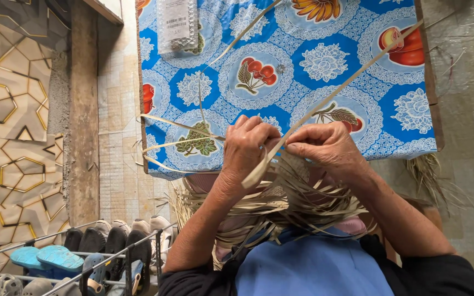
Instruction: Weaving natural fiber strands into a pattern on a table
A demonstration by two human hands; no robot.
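Blue patterned cloth, printed with fruit and white flowers, covers a table that fills the upper middle of the view, with a tiled floor to one side and bare grey ground on the other. On the cloth near the far edge lies a clear packet, its top cut off by the frame (what is in it cannot be made out). Just in front of the table's near edge, the left hand and the right hand are close together, fingers curled narrow and pinching pale flat strips of dried leaf; one long strip runs from the hands up across the cloth toward the far right corner. Below the hands, a loose woven piece of the same strips rests on the person's lap, its ends sticking out in all directions, and it hides most of the lap. At lower left a wire rack holds shoes and sandals, among them a blue pair; its lower part is cut off. More dry strips hang under the table's right corner.
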